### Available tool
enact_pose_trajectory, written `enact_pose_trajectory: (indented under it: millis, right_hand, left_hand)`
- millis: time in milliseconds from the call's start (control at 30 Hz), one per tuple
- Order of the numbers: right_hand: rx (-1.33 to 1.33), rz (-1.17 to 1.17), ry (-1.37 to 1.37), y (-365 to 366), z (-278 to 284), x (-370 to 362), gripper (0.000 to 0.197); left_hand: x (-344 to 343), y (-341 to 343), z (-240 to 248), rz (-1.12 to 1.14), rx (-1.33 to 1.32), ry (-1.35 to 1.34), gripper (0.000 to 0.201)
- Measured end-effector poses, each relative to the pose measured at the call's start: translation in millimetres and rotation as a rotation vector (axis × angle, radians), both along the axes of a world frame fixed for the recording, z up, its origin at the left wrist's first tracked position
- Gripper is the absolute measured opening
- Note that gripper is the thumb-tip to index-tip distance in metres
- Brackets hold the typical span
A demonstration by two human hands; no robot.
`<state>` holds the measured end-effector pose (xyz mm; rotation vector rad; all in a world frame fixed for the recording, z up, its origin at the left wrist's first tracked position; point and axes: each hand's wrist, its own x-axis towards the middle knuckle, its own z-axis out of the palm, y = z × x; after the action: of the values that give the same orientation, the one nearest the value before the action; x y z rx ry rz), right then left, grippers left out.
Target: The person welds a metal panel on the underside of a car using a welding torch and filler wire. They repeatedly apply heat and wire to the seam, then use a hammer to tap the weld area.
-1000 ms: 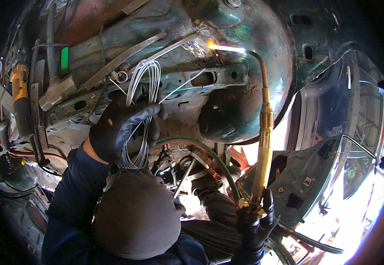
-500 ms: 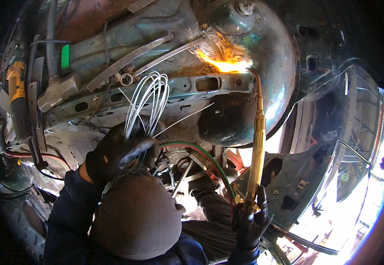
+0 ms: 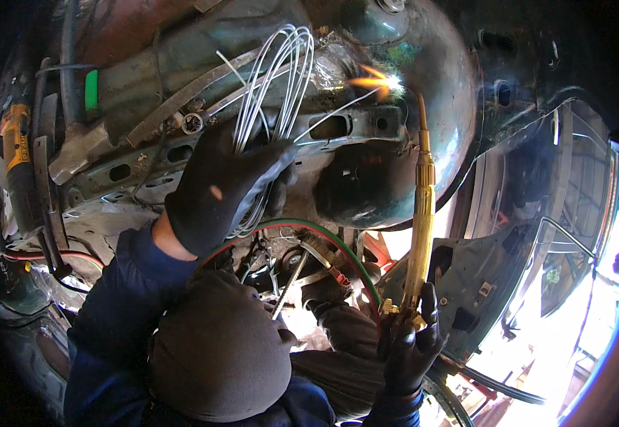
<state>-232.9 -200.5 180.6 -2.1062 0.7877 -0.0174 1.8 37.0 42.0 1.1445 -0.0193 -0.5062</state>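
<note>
My left hand (image 3: 224,178), in a black glove, is closed round a looped bundle of thin silvery wire (image 3: 251,96). One straight end of the wire runs rightward to the flame. My right hand (image 3: 415,352), also black-gloved, grips the lower end of a brass gas torch (image 3: 423,220) near its valve knobs. The torch stands nearly upright, and its thin curved tip meets the rounded greenish metal panel (image 3: 441,92) of a vehicle body. At the tip a small bright white flame (image 3: 392,82) burns with orange streaks to its left. Scorched bare metal surrounds it.
Green and red hoses (image 3: 348,252) curve below the panel. On the left lie a hammer (image 3: 78,158) and a yellow-and-black power tool (image 3: 17,153). A flat metal bar (image 3: 181,96) rests on the frame rail. A dark cap (image 3: 217,349) fills the lower middle.
My left hand has moved up and right with the wire, whose end now reaches the flame. The broad orange flame has shrunk to a bright point. My right hand and torch have shifted slightly.
</note>
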Motion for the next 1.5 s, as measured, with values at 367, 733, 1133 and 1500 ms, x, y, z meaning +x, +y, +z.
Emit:
enact_pose_trajectory:
  millis: [367,733,1133,1500]
  right_hand:
    - [0.052,-0.019,-0.054,1.0,-8.8,1.1,0.086]
    - [-0.066,0.038,-0.020,-17.4,-19.7,-12.3,0.090]
    - [-0.045,0.044,-0.011,-17.0,-21.6,-12.0,0.091]
    - [-0.062,0.060,-0.033,-19.5,-24.2,-14.4,0.090]
  left_hand:
    - [23.1,-19.1,-37.1,0.031,0.389,-0.645,0.030]
    - [24.7,-23.1,-29.3,-0.060,0.276,-0.439,0.031]
    - [30.7,-25.0,-19.6,-0.118,0.179,-0.204,0.018]
    - [39.1,-30.2,-46.7,0.150,0.500,-1.006,0.019]
